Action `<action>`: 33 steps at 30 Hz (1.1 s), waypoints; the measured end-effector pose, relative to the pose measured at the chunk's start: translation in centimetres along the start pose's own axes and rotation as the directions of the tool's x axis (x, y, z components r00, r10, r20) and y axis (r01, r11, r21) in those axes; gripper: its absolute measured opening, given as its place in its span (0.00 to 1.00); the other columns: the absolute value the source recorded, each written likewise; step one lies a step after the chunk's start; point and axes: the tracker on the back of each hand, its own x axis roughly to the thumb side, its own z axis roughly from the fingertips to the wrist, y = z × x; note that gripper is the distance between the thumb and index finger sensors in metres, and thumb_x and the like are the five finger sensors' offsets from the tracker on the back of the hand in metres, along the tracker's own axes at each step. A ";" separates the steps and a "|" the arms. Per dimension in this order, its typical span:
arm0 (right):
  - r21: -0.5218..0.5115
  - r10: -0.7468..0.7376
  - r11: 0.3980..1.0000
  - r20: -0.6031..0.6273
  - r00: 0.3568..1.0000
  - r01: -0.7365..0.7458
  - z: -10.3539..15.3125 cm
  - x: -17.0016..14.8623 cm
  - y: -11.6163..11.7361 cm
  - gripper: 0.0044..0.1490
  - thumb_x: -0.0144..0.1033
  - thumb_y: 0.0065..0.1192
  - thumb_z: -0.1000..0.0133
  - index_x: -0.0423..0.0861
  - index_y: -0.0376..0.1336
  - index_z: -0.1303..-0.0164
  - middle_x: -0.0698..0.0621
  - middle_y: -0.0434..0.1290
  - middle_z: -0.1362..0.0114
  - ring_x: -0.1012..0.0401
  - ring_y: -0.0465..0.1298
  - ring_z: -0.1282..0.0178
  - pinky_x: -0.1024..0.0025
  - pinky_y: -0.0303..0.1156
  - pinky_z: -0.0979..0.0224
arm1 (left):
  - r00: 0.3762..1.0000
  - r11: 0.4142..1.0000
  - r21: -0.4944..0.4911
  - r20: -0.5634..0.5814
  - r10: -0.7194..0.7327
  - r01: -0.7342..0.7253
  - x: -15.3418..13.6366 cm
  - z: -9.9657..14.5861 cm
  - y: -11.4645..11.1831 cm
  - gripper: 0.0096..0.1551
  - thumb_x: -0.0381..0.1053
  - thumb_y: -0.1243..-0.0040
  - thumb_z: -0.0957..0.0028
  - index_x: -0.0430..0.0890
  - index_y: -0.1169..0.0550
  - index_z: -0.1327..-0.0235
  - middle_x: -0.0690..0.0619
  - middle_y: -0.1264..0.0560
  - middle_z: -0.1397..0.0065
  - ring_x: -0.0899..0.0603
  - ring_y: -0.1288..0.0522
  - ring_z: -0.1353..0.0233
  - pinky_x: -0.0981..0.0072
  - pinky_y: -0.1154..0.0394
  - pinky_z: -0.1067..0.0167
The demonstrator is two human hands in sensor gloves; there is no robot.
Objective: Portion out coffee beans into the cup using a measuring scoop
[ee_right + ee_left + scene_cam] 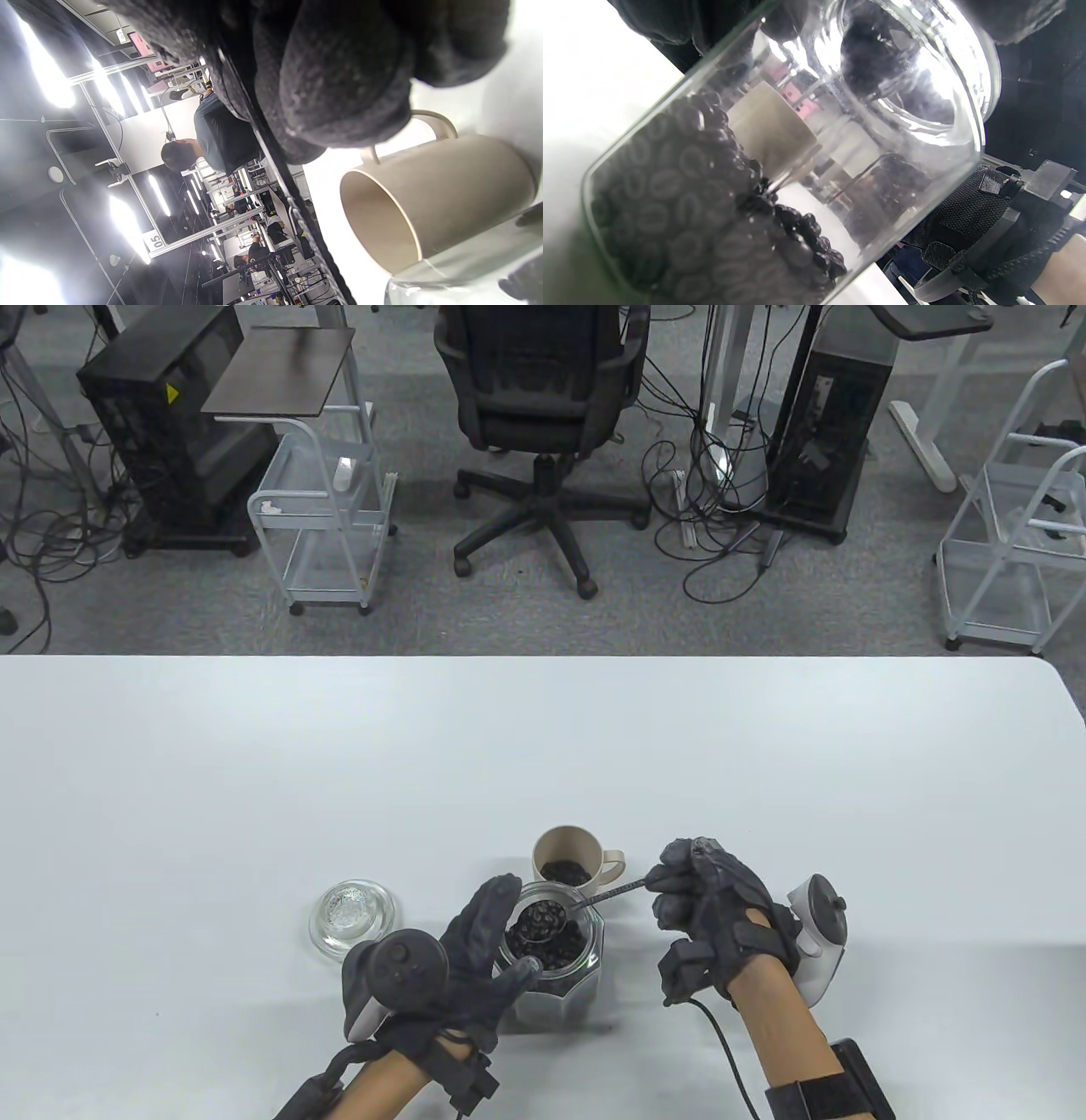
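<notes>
Lifting a loaded measuring scoop (543,918) pinched in right hand (708,903), left hand (475,950) gripping bean jar (556,976); cup (568,861) partly filled, transfer pending.

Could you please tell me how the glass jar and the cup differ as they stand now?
The glass jar is clear and faceted; the cup is opaque beige with a handle. The left hand grips the jar; nothing touches the cup. The jar holds far more beans. Both stand upright, open-topped, on the table.
</notes>
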 end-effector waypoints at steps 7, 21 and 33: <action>-0.007 -0.041 0.999 0.013 0.999 0.041 0.1 0.5 -0.6 0.24 0.44 0.56 0.39 0.40 0.69 0.43 0.37 0.79 0.49 0.48 0.84 0.66 0.50 0.76 0.54 | 1.000 1.000 0.000 0.000 0.001 -0.001 0.0 0.0 0.0 0.57 0.77 0.54 0.54 0.49 0.53 0.19 0.39 0.49 0.15 0.23 0.39 0.20 0.28 0.40 0.31; -0.082 -0.169 0.981 0.084 0.982 0.176 0.4 1.0 -1.3 0.26 0.45 0.54 0.38 0.41 0.66 0.37 0.37 0.76 0.43 0.47 0.83 0.58 0.49 0.75 0.48 | 1.000 1.000 -0.001 -0.001 0.005 -0.005 0.0 0.0 0.0 0.57 0.77 0.54 0.54 0.49 0.53 0.19 0.39 0.49 0.15 0.23 0.39 0.20 0.28 0.40 0.31; -0.114 -0.108 0.986 0.100 0.989 0.119 0.3 1.0 -1.6 0.27 0.43 0.55 0.39 0.40 0.65 0.36 0.35 0.75 0.41 0.44 0.83 0.54 0.46 0.74 0.46 | 1.000 1.000 -0.003 -0.002 0.008 -0.008 -0.1 0.0 0.0 0.57 0.77 0.54 0.54 0.49 0.53 0.19 0.39 0.49 0.15 0.23 0.39 0.20 0.28 0.40 0.31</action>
